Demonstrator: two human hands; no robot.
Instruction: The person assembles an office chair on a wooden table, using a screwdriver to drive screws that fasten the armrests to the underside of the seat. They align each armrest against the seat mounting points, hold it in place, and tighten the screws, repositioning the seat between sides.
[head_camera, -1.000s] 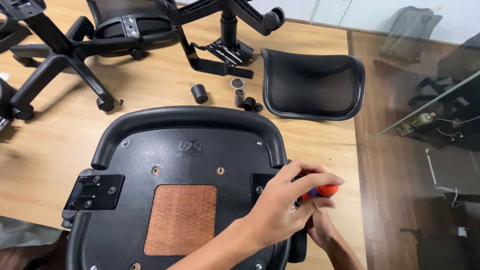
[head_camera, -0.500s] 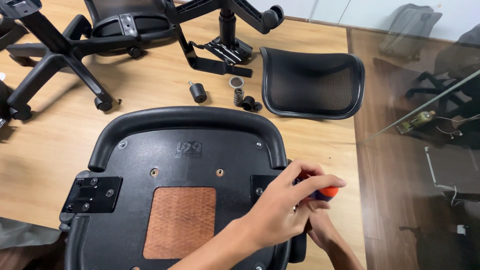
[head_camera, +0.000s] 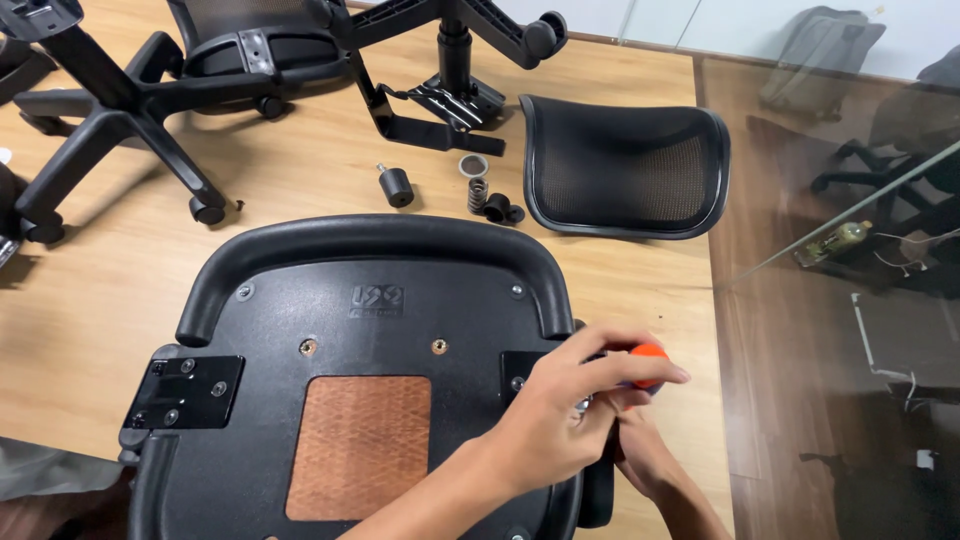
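- The left hand (head_camera: 560, 410) closes around a screwdriver with an orange handle end (head_camera: 648, 357), fingers curled over the top of the handle.
- The right hand (head_camera: 640, 455) sits directly beneath the left, mostly hidden by it; whether it grips the tool's shaft or steadies a part, I cannot tell.
- Both hands are at the right edge of an upturned black chair seat (head_camera: 380, 300), which lies underside-up on the wooden floor (head_camera: 300, 180).
- The screwdriver's long axis cannot be read, as the shaft is covered; the orange end points out past the seat's right edge.
- A black mounting plate (head_camera: 520, 368) lies just left of the left hand, partly hidden; its twin plate (head_camera: 185, 390) is well apart at the seat's left edge.
- A brown panel (head_camera: 360, 445) fills the seat's middle, left of both hands.
- Beyond the seat's far edge lie a mesh backrest (head_camera: 625, 165), a spring (head_camera: 477, 193), a black knob (head_camera: 396, 186), and a chair base with casters (head_camera: 120, 110).
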